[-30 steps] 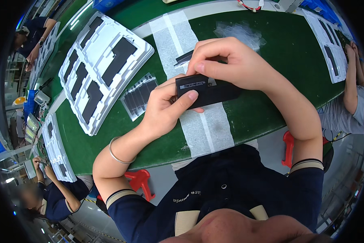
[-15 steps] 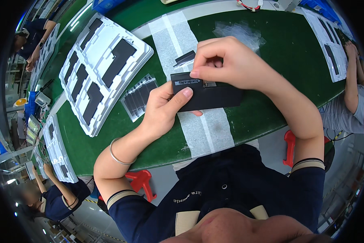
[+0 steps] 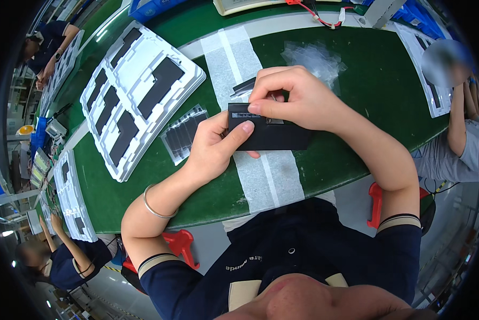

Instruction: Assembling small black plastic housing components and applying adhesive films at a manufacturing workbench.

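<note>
A flat black battery pack (image 3: 277, 137) with a small printed label near its upper left is held over the pale paper strip on the bench. My left hand (image 3: 214, 143) grips its left end, thumb on the face and fingers beneath. My right hand (image 3: 298, 96) is closed at its upper edge, the thumb pressed down near the label. Whether a thin film is also pinched there I cannot tell. A small light patch (image 3: 274, 121) shows on the pack below the right fingers. Behind the hands lies a narrow dark strip piece (image 3: 243, 87).
Left of my hands is a clear sheet of dark strips (image 3: 183, 133), then a stacked white tray (image 3: 159, 53) holding black packs. Crumpled clear films (image 3: 314, 61) lie at the back right. Red wires (image 3: 325, 21) run along the far edge. Other people sit at both sides.
Both hands still hold the pack in much the same grip. My right thumb sits slightly lower relative to my left hand. The whole view has shifted a little.
</note>
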`<state>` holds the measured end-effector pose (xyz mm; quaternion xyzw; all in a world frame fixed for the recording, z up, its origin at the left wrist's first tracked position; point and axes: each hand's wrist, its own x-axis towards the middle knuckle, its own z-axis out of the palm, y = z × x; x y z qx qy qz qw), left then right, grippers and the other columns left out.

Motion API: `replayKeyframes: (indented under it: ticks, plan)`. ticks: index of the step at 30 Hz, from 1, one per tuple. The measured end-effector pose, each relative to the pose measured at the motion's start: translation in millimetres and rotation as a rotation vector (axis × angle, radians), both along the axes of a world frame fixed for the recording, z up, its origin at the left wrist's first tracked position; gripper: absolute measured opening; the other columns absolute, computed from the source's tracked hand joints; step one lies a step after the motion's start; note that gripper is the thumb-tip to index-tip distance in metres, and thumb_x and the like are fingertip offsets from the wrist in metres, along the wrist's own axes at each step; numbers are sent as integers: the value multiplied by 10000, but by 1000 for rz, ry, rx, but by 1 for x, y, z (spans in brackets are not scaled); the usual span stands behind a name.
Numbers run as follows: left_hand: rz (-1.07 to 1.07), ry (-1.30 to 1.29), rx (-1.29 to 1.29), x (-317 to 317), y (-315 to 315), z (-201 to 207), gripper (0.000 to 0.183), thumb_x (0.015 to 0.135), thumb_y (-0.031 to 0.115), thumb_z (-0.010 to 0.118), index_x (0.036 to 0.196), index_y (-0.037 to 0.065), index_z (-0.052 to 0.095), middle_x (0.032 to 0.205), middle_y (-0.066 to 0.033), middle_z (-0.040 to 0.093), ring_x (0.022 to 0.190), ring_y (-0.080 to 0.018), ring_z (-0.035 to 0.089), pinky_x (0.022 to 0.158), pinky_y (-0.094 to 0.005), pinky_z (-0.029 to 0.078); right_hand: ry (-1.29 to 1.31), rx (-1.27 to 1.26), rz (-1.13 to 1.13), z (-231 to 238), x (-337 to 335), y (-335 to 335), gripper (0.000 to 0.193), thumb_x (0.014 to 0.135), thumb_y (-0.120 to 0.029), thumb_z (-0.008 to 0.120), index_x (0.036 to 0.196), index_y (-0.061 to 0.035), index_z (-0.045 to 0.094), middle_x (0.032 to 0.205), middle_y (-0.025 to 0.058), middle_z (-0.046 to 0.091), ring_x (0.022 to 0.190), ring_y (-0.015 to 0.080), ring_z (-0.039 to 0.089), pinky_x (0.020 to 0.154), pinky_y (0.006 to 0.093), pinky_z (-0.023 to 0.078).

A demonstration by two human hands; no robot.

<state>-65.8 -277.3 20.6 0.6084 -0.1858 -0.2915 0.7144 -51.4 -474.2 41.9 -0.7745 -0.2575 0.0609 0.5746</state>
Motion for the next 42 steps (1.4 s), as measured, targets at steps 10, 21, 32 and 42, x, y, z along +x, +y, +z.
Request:
replayKeyframes:
  ticks: [10, 21, 32, 42]
  plan:
    - [-45, -35, 116, -11, -8, 5, 169, 873, 68, 497, 956, -73, 540, 897, -88, 553, 724, -154, 597, 603, -250, 530, 399, 165, 104, 0, -8, 10, 86, 769, -57, 637, 721, -27, 572, 714, -25, 521, 645, 39, 454, 564, 197, 360]
    - [-78, 62, 120, -8, -10, 9, 182, 857, 112, 546, 889, -65, 571, 763, -77, 605, 621, -123, 596, 555, -229, 493, 318, 88, 6, -1, -9, 10, 186, 818, -141, 599, 674, -35, 546, 660, -25, 512, 587, 52, 429, 520, 215, 348]
    - [130, -492, 199, 5, 8, -15, 250, 828, 107, 577, 1008, -65, 558, 946, -58, 556, 853, -138, 528, 761, -262, 417, 183, 601, -298, -18, 3, 22, 127, 859, -136, 555, 819, -15, 551, 755, -23, 530, 730, 44, 460, 670, 209, 398]
    - [53, 20, 19, 9, -2, -6, 251, 953, 196, 266, 1043, -9, 378, 917, -121, 550, 625, -174, 582, 602, -265, 490, 66, 370, -444, -26, 25, -13, 273, 880, -248, 510, 704, -49, 573, 650, -22, 527, 622, 45, 459, 574, 198, 369]
